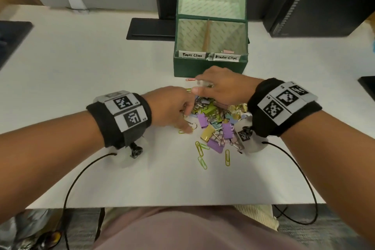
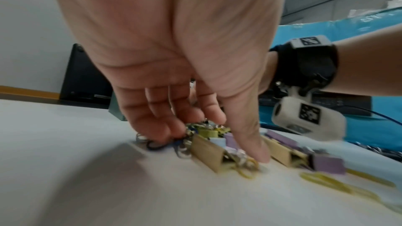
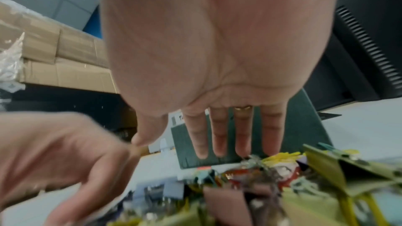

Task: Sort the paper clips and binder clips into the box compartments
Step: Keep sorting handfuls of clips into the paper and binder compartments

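While the green box point(image 1: 210, 66) stands open behind the clip pile point(image 1: 213, 122), one pink binder clip point(image 1: 227, 51) is seen in its right compartment; the left hand point(image 1: 172, 107) is curled onto the pile's edge, the right hand point(image 1: 221, 85) spread flat above it.

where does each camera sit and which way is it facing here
Head: looks forward and down at the white table, green cardboard box and pile of coloured clips; both forearms show.
Left wrist: along the left hand to the clips; right wrist visible.
Right wrist: along the right hand toward the box.
All share the pile.
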